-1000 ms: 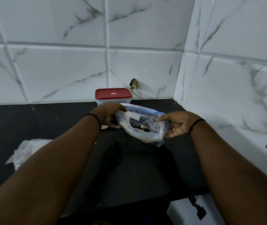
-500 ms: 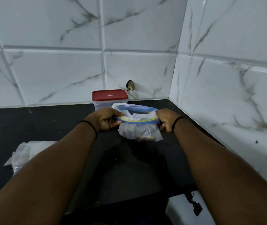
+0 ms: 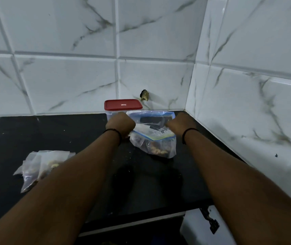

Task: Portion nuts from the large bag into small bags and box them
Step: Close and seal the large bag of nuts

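The large bag (image 3: 152,138) stands on the black bench (image 3: 52,131) in the corner of the tiled wall (image 3: 66,76), its blue zip mouth pulled wide, nuts (image 3: 158,151) lying at its bottom. The left hand (image 3: 120,124) grips the mouth's rim at nine o'clock, the right hand (image 3: 181,123) at three o'clock; both sets of fingers curl round the plastic, mostly hidden behind the knuckles. Just beyond the bag, at twelve o'clock, sits a clear box (image 3: 109,114) with a red lid (image 3: 123,104), partly behind the left hand. Well apart, at eight o'clock from the bag, small bags (image 3: 40,165) lie in a loose heap, some holding nuts.
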